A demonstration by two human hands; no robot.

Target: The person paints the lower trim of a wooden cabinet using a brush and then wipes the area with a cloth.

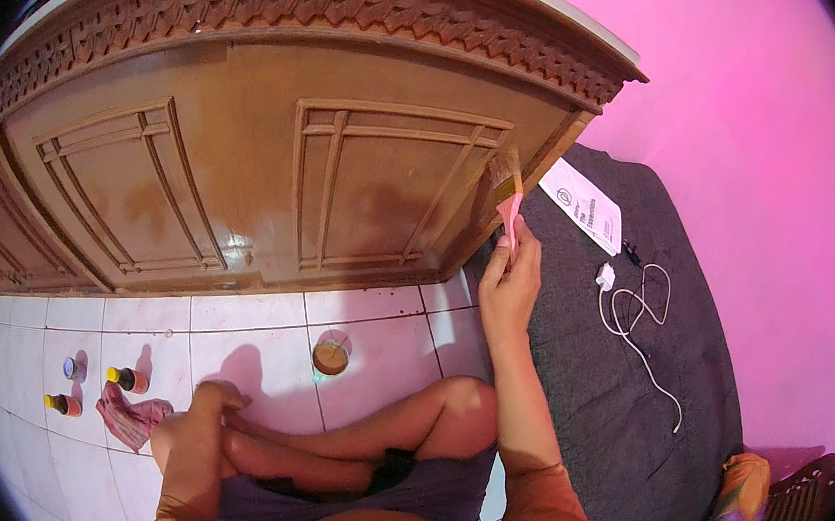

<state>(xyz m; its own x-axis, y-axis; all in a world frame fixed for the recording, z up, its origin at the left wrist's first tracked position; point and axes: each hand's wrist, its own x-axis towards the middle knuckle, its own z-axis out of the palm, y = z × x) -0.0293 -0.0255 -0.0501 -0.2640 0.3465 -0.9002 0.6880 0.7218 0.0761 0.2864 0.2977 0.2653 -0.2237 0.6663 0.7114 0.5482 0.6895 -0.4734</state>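
Observation:
My right hand [511, 275] is closed round the pink handle of a paintbrush [508, 204]. The bristles are up against the right side of the brown wooden cabinet [254, 74], beside the raised frame of its right panel. Low over my folded legs, my left hand [221, 395] hangs by the left knee, its fingers loosely apart and partly in shadow, with nothing seen in it. On the tiles between my legs and the cabinet stands a cup [331, 358] of brown liquid. A crumpled pink cloth [133, 418] lies beside my left knee.
Two small yellow-capped bottles [128, 379] and a small round container [73, 368] are on the floor at left. A dark mat [625, 401] at right bears a white booklet [583, 208] and a white cable [622, 325]. Beyond is a pink wall [751, 142].

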